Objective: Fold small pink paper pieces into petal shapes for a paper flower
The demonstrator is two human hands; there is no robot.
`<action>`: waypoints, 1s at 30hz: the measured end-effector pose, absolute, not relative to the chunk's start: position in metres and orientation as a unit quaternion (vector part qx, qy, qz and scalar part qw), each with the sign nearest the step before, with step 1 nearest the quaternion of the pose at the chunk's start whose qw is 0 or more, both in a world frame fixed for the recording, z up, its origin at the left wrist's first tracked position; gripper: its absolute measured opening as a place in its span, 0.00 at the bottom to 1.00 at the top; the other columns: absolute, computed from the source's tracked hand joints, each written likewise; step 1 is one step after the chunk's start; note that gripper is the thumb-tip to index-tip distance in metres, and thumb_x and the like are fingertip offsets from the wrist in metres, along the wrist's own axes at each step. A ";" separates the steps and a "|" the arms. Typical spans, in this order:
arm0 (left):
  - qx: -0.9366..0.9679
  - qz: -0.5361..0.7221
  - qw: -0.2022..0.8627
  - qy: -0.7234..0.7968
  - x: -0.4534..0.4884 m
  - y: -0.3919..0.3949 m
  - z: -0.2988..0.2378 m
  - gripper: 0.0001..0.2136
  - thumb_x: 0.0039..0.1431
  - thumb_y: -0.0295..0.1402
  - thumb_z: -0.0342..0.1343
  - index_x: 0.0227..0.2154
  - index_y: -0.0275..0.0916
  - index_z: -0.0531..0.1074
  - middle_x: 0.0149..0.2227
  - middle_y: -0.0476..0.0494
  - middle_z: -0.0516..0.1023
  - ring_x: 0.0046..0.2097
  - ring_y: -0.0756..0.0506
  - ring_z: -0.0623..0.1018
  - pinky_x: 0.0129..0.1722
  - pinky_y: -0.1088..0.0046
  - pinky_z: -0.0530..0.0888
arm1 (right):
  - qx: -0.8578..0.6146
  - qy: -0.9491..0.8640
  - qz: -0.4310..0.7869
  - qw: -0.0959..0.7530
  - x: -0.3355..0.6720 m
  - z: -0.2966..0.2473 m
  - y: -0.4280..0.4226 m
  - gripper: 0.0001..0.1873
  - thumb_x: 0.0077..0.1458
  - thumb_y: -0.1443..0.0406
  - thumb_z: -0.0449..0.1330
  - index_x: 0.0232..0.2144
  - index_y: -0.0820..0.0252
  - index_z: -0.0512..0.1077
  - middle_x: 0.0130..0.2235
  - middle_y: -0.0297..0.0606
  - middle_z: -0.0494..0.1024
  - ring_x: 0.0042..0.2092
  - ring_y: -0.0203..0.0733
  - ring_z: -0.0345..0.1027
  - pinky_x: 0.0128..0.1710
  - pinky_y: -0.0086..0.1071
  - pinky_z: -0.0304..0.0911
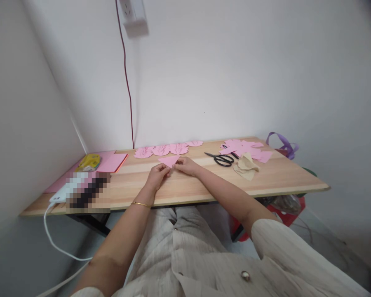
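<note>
Pale walls meet in a corner behind a wood-grained tabletop (pixel 179 193), with a dark red cord (pixel 125 62) hanging down the back wall beside a white socket (pixel 128 10). Near the middle of the tabletop, just in front of a row of pink cut-outs (pixel 161 150), a pink paper triangle (pixel 168 160) is held between two bare hands. Thumb and fingers of the left hand (pixel 157 175) are pinched together at its lower edge, while the right hand (pixel 187 166) grips it from the right, fingers closed and curled. Both hands are low over the wood, their fingertips close to each other; whether they touch the surface I cannot tell. A thin gold bracelet (pixel 141 203) circles the left wrist.

To the right, black-handled scissors (pixel 218 157) lie with their tips pointing left, near a heap of pink scraps (pixel 243 146) and a crumpled beige piece (pixel 247 165) (cloth or paper, hard to say). Beyond the tabletop's right end is a looped purple strap (pixel 287 144).

At the left, a yellow packet (pixel 89 160) rests on pink sheets, next to a stack (pixel 113 162) showing a red edge. Nearer the front edge sits a white device (pixel 60 194), partly hidden by a pixelated patch, its white cable (pixel 46 229) dropping over the side.
</note>
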State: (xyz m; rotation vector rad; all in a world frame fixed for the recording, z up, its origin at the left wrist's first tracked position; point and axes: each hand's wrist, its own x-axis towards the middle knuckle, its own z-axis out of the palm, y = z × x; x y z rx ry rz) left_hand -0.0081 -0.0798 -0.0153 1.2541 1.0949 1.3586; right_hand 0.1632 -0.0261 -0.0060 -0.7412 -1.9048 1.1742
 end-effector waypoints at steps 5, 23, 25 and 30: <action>0.518 0.555 0.466 0.454 -0.007 -0.079 -0.017 0.11 0.40 0.36 0.65 0.21 0.35 0.69 0.17 0.50 0.70 0.21 0.53 0.67 0.24 0.77 0.61 | -0.290 -0.754 0.452 0.378 0.162 -0.006 -0.027 0.15 0.47 0.63 0.60 0.36 0.67 0.75 0.32 0.36 0.76 0.34 0.36 0.65 0.37 0.30 0.60; 0.528 0.556 0.438 0.469 -0.006 -0.080 -0.016 0.13 0.40 0.39 0.65 0.20 0.36 0.68 0.17 0.50 0.69 0.21 0.53 0.66 0.23 0.77 0.60 | -0.180 -0.821 0.424 0.339 0.160 -0.009 -0.024 0.17 0.53 0.60 0.57 0.41 0.64 0.75 0.41 0.41 0.79 0.45 0.44 0.70 0.50 0.38 0.61; 0.526 0.559 0.430 0.476 -0.006 -0.080 -0.016 0.12 0.40 0.37 0.65 0.19 0.36 0.68 0.17 0.50 0.69 0.21 0.53 0.65 0.22 0.77 0.60 | -0.171 -0.822 0.428 0.335 0.160 -0.007 -0.024 0.17 0.53 0.60 0.57 0.42 0.63 0.75 0.42 0.40 0.79 0.46 0.44 0.69 0.51 0.38 0.60; 0.512 0.571 0.436 0.471 -0.007 -0.078 -0.018 0.10 0.38 0.34 0.64 0.19 0.36 0.69 0.17 0.51 0.69 0.21 0.53 0.66 0.23 0.77 0.61 | -0.184 -0.820 0.441 0.316 0.160 -0.005 -0.026 0.19 0.54 0.60 0.57 0.45 0.64 0.74 0.43 0.40 0.78 0.45 0.44 0.69 0.48 0.36 0.62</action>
